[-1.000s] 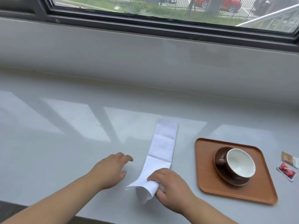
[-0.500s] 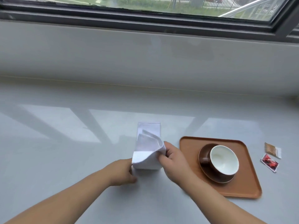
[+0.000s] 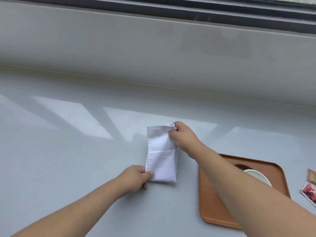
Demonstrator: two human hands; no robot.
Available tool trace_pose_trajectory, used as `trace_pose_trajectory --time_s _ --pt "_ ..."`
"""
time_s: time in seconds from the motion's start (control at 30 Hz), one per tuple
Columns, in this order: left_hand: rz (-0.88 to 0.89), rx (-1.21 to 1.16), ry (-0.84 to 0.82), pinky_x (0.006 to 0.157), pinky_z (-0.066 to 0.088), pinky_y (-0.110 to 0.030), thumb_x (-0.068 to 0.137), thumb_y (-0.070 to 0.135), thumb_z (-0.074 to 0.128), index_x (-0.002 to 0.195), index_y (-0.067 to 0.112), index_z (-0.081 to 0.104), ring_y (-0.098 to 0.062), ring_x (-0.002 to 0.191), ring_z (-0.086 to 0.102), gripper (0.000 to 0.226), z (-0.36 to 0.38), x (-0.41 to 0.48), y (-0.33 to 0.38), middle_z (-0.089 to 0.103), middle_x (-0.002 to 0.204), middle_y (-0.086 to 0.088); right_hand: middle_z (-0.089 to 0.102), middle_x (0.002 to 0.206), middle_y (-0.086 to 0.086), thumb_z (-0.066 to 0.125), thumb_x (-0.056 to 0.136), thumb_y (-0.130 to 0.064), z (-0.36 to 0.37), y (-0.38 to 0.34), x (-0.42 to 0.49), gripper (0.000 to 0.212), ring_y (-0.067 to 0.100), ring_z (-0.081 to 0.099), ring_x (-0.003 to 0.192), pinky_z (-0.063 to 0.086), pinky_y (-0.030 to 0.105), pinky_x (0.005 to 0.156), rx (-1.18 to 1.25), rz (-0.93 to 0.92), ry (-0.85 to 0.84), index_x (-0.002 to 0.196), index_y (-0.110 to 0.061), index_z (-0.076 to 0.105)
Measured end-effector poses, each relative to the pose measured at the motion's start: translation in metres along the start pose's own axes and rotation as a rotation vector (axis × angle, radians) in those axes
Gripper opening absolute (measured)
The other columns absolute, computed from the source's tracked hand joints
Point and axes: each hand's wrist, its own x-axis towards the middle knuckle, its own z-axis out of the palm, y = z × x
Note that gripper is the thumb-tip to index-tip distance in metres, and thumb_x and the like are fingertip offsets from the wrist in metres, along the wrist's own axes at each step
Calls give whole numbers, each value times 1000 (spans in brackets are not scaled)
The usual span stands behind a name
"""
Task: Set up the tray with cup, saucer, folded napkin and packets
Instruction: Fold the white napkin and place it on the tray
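Note:
A white napkin lies folded in half on the grey counter. My left hand pinches its near left corner. My right hand pinches its far right corner, where the two layers meet. To the right sits the brown tray. My right forearm crosses it and hides most of the white cup and its dark saucer. A brown packet and a red packet lie on the counter beyond the tray's right edge.
The grey counter runs back to a low wall under a dark window frame. Bright window reflections lie across the counter's left half.
The long napkin strip has been folded over onto itself: my right hand carried the near end up to the far end, and my left hand came in to hold the new fold. The camera tilted down.

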Motion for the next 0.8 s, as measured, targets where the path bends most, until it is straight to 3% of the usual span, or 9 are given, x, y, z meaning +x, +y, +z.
trace_pose_trajectory --time_s 0.1,0.17,0.27,0.37,0.47,0.57,0.63,0.7,0.8 --pt "-10 29 -16 57 42 -26 95 49 58 74 25 61 -4 50 51 32 0 0 1 78 72 7 63 88 2 45 85 -10 -1 11 8 23 22 55 71 42 29 60 -212 62 99 103 -12 58" --pt "-4 120 52 58 44 -27 91 53 61 75 25 60 -5 52 56 32 -1 -1 2 78 73 8 64 88 2 46 88 -13 -2 18 3 29 21 58 71 43 30 59 -283 64 153 116 -16 53" --pt "61 341 261 58 44 -30 82 58 65 74 26 61 -8 65 61 33 -1 -4 6 68 77 7 64 106 6 54 89 -18 -1 27 -18 44 26 62 90 47 35 70 -429 -77 291 132 -19 46" --pt "136 385 341 57 41 -30 81 53 68 68 26 57 -10 67 59 32 0 -5 10 57 85 9 60 115 3 61 87 -26 6 42 -54 46 26 58 104 50 39 83 -596 -299 290 132 -20 51" --pt "86 165 253 57 39 -29 83 38 72 65 24 49 -15 58 53 32 3 -8 15 57 72 7 58 118 0 63 84 -48 13 66 -90 55 24 55 107 49 39 88 -834 -493 119 132 -22 55" --pt "-38 -326 42 63 57 -33 89 25 70 80 15 59 -18 65 69 18 5 -20 23 68 78 -6 54 128 1 61 75 -61 24 87 -109 72 27 51 114 48 41 97 -1017 -567 -41 137 -25 50" --pt "-72 -456 -54 63 60 -31 92 22 66 88 10 63 -20 66 71 13 4 -28 25 71 79 -8 54 131 2 61 77 -49 30 96 -115 64 28 50 120 47 40 100 -1075 -607 -41 135 -25 49" --pt "-81 -415 -82 57 55 -31 93 24 61 89 12 62 -21 59 66 13 5 -35 25 73 73 -5 60 122 1 58 80 -29 31 100 -118 44 29 54 117 50 40 95 -1058 -666 -12 123 -21 58" --pt "53 96 161 59 51 -32 94 42 54 94 23 56 -17 60 67 19 4 -40 14 76 75 5 66 107 0 55 86 -20 28 100 -124 23 27 59 108 52 38 88 -1036 -737 16 105 -18 66"
